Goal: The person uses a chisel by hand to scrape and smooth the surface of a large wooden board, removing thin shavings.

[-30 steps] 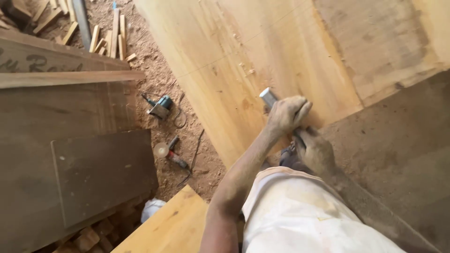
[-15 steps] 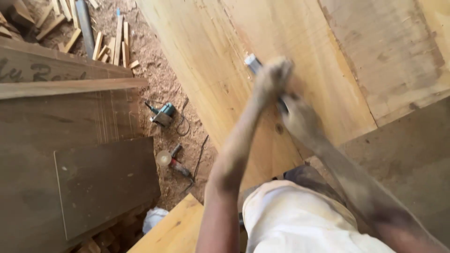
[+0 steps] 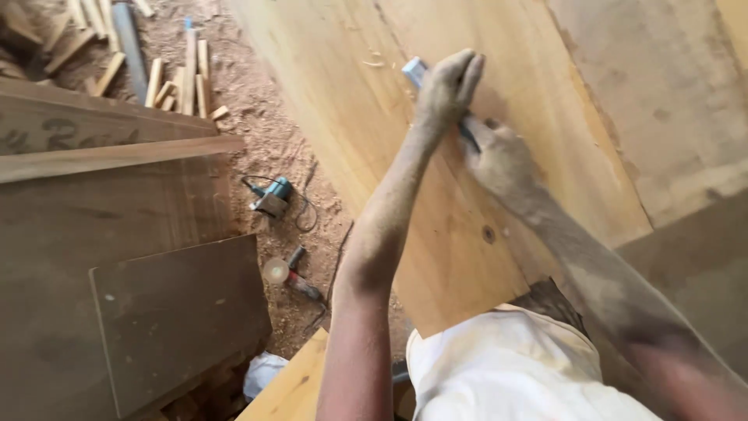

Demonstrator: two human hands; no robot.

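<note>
Here both hands clench one small metal hand tool (image 3: 415,70): left hand (image 3: 448,87) at twelve o'clock, right hand (image 3: 499,156) behind; rigid, probably light, pressed on the stiff board (image 3: 374,148).

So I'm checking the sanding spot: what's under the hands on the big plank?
Under the left hand a grey-blue tool sticks out, lying on the pale plank. The right hand grips its rear end. The tool's middle and the wood beneath it are covered by the hands.
</note>
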